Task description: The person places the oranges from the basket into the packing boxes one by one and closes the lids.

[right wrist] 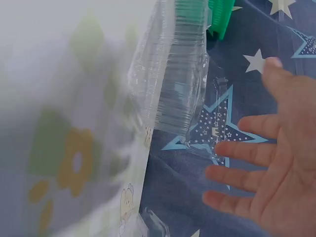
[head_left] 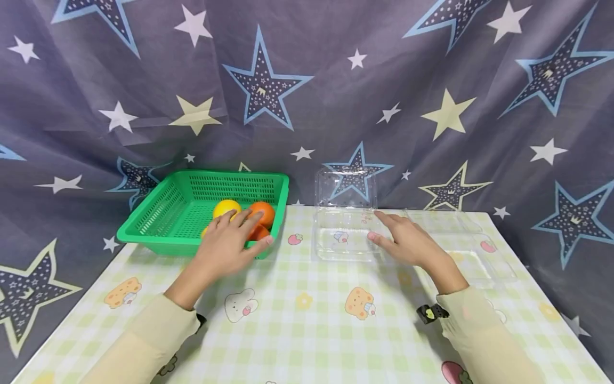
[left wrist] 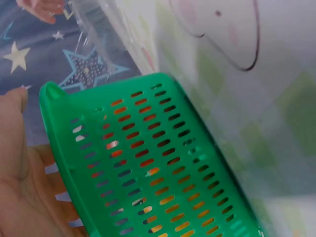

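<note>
My left hand (head_left: 225, 245) reaches over the near right corner of a green plastic basket (head_left: 168, 249), its fingers spread loosely above the fruit inside. Beneath those fingers lie a round yellow fruit (head_left: 227, 207) and an orange (head_left: 264, 212). A second orange-coloured fruit (head_left: 259, 232) is partly covered by the hand. In the left wrist view, orange and yellow show through the slots of the basket wall (left wrist: 163, 148). My right hand (head_left: 408, 240) hovers with extended fingers at the right side of a clear plastic clamshell box (head_left: 342, 250), whose lid (head_left: 345, 186) stands raised.
Another clear plastic container (head_left: 472, 266) lies farther right, partly behind my right hand. A checked cloth with cartoon prints covers the table (head_left: 302, 330). Along the table's back edge hangs a dark star-patterned curtain (head_left: 307, 144).
</note>
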The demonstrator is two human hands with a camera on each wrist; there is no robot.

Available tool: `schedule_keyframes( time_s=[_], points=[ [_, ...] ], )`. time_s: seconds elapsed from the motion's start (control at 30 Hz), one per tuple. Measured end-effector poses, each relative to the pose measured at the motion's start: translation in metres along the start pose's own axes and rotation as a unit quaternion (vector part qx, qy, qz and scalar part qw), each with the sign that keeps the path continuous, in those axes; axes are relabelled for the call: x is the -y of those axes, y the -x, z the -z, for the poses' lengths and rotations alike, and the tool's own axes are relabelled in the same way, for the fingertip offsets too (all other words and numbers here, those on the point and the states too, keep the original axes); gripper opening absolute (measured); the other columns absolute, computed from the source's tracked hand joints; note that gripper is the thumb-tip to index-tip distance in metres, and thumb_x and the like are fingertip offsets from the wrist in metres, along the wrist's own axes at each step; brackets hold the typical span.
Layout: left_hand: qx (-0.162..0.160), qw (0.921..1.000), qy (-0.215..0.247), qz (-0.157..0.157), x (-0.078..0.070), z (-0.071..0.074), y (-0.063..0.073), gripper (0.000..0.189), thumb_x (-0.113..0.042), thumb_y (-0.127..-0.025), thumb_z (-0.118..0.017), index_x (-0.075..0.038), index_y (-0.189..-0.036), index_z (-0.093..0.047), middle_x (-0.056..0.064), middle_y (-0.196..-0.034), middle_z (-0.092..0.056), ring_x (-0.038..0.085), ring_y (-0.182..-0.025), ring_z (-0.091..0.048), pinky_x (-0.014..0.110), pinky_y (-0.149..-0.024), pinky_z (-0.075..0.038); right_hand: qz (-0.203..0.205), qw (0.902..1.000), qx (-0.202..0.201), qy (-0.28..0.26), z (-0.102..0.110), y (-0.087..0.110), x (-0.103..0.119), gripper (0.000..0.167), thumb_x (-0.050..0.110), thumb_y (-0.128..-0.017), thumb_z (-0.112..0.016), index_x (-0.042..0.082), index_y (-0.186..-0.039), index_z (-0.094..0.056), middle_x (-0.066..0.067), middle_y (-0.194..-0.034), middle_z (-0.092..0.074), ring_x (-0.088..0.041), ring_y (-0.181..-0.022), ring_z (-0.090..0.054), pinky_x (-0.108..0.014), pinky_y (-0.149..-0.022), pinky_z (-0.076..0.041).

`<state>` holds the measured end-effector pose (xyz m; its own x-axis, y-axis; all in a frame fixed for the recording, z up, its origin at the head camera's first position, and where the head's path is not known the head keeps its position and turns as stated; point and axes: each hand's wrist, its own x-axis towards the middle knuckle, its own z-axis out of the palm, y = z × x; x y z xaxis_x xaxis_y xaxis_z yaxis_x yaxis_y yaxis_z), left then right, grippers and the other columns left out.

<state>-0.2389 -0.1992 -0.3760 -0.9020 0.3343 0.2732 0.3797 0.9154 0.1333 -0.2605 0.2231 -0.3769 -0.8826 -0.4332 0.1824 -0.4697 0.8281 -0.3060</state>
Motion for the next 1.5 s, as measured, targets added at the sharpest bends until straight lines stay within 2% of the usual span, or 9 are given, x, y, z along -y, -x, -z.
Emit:
schedule_keyframes(
  time_s=[0.2,0.37,0.6,0.7,0.87,1.0,1.2,1.4,1.5],
  points=[
    [-0.028,0.9994,0.019,0.010,0.006,0.002,-0.006,0.079,-0.072,-0.099,-0.037,-0.013,-0.150,-0.052,0.015,-0.149,-0.052,0.044,-0.135,-0.043,0.065,-0.106,-0.032,-0.030,0.9993,0.009,-0.017,-0.001,-0.012,-0.003,0.072,0.039,-0.105,-0.056,-0.006,-0.156,-0.033,-0.031,-0.151,-0.044,-0.049,-0.138,-0.044,-0.060,-0.113,-0.035],
    [-0.022,0.9989,0.026,0.031,0.014,-0.001,-0.010,0.080,-0.071,-0.101,-0.034,-0.011,-0.151,-0.051,0.017,-0.148,-0.052,0.046,-0.132,-0.045,0.065,-0.100,-0.037,-0.071,0.9972,0.004,-0.024,-0.005,-0.022,-0.007,0.066,0.034,-0.106,-0.055,-0.009,-0.152,-0.037,-0.032,-0.146,-0.049,-0.049,-0.131,-0.052,-0.060,-0.110,-0.040],
    [-0.029,0.9980,0.026,0.050,0.022,0.004,-0.016,0.063,-0.053,-0.103,-0.050,-0.007,-0.146,-0.054,0.020,-0.145,-0.054,0.047,-0.122,-0.052,0.066,-0.094,-0.043,-0.127,0.9903,-0.018,-0.054,-0.011,-0.031,-0.012,0.063,0.035,-0.106,-0.054,-0.008,-0.150,-0.041,-0.033,-0.126,-0.064,-0.047,-0.115,-0.063,-0.060,-0.098,-0.049],
    [-0.022,0.9980,0.021,0.055,0.023,0.009,-0.018,0.062,-0.050,-0.103,-0.052,-0.004,-0.145,-0.055,0.023,-0.145,-0.053,0.049,-0.122,-0.052,0.067,-0.095,-0.043,-0.145,0.9862,-0.026,-0.075,-0.015,-0.034,-0.016,0.064,0.037,-0.106,-0.053,-0.009,-0.149,-0.041,-0.031,-0.118,-0.066,-0.046,-0.110,-0.064,-0.059,-0.097,-0.049],
    [-0.016,0.9979,0.018,0.060,0.027,0.013,-0.025,0.059,-0.047,-0.103,-0.053,-0.002,-0.141,-0.058,0.025,-0.141,-0.056,0.050,-0.118,-0.056,0.066,-0.093,-0.046,-0.164,0.9793,-0.035,-0.113,-0.021,-0.037,-0.021,0.060,0.034,-0.106,-0.052,-0.012,-0.143,-0.047,-0.033,-0.117,-0.067,-0.045,-0.110,-0.065,-0.057,-0.097,-0.050],
    [-0.003,0.9971,0.032,0.068,0.033,0.012,-0.032,0.057,-0.044,-0.102,-0.056,-0.001,-0.140,-0.059,0.026,-0.140,-0.056,0.050,-0.117,-0.057,0.065,-0.092,-0.048,-0.175,0.9730,-0.050,-0.141,-0.027,-0.038,-0.024,0.051,0.028,-0.106,-0.051,-0.013,-0.135,-0.054,-0.034,-0.119,-0.066,-0.046,-0.110,-0.065,-0.056,-0.096,-0.051],
    [0.023,0.9961,0.049,0.069,0.041,0.013,-0.045,0.052,-0.037,-0.101,-0.062,-0.001,-0.138,-0.060,0.027,-0.140,-0.056,0.049,-0.117,-0.057,0.063,-0.090,-0.050,-0.195,0.9661,-0.066,-0.156,-0.034,-0.038,-0.029,0.043,0.025,-0.105,-0.052,-0.011,-0.127,-0.061,-0.031,-0.118,-0.066,-0.044,-0.107,-0.065,-0.055,-0.092,-0.051],
    [0.066,0.9938,0.045,0.077,0.045,0.015,-0.050,0.052,-0.037,-0.103,-0.058,-0.002,-0.142,-0.057,0.027,-0.143,-0.053,0.049,-0.126,-0.052,0.064,-0.097,-0.047,-0.222,0.9527,-0.074,-0.194,-0.040,-0.038,-0.033,0.046,0.028,-0.105,-0.053,-0.008,-0.133,-0.059,-0.029,-0.121,-0.066,-0.042,-0.108,-0.064,-0.053,-0.092,-0.051],
    [0.082,0.9923,0.040,0.084,0.050,0.015,-0.051,0.055,-0.040,-0.105,-0.054,0.000,-0.144,-0.054,0.029,-0.146,-0.050,0.050,-0.131,-0.048,0.065,-0.101,-0.044,-0.233,0.9453,-0.076,-0.215,-0.043,-0.041,-0.032,0.048,0.031,-0.105,-0.053,-0.005,-0.136,-0.059,-0.026,-0.118,-0.067,-0.040,-0.103,-0.066,-0.051,-0.088,-0.052]
  ],
)
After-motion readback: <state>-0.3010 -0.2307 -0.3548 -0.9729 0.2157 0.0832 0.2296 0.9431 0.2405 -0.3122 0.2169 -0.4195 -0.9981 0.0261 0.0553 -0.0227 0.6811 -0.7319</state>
